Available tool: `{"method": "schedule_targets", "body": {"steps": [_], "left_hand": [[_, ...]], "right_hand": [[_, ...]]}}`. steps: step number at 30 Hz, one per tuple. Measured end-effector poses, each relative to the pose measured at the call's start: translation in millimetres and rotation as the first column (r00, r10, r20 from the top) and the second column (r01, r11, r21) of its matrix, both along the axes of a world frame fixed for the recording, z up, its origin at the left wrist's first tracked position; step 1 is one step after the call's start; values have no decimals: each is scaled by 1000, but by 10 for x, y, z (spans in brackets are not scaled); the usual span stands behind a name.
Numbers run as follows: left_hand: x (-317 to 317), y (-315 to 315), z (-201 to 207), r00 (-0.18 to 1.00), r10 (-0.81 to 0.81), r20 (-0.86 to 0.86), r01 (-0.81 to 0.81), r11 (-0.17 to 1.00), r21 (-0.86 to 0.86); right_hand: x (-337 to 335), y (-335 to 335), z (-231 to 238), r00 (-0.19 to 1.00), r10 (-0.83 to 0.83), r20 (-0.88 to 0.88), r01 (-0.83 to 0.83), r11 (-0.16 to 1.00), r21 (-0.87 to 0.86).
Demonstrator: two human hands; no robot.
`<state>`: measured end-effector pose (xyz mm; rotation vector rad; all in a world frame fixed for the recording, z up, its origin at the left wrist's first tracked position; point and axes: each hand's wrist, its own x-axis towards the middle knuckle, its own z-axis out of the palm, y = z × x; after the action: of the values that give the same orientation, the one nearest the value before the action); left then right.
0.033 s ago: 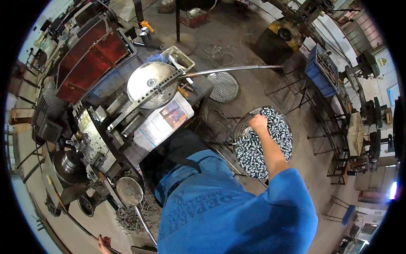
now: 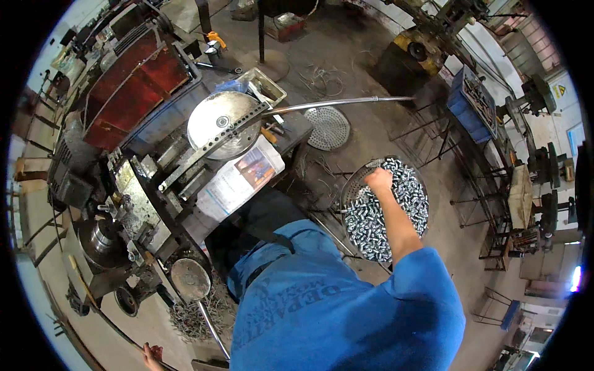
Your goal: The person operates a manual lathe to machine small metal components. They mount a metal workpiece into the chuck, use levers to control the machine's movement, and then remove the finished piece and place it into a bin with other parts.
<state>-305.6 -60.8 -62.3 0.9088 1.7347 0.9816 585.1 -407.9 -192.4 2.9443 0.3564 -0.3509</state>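
Currently we note the right hand [image 2: 379, 180] clenched in the heap of small metal parts [image 2: 396, 213] filling the round wire basket [image 2: 344, 204], centre right; basket remains full. Left hand [image 2: 150, 354], lower left: grip indeterminable.

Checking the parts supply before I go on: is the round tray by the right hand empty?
No, the round tray is heaped with small shiny metal parts, and the right hand rests in the pile.
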Motion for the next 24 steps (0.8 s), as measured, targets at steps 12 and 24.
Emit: {"method": "schedule_targets", "body": {"steps": [12, 24], "left_hand": [[180, 75, 61, 999, -38, 32, 38, 999, -15], [2860, -1134, 1765, 951, 91, -297, -59, 992, 113]], "right_hand": [[-135, 128, 283, 910, -412, -47, 401, 845, 353], [-179, 33, 15, 837, -538, -99, 523, 735, 431]]}}
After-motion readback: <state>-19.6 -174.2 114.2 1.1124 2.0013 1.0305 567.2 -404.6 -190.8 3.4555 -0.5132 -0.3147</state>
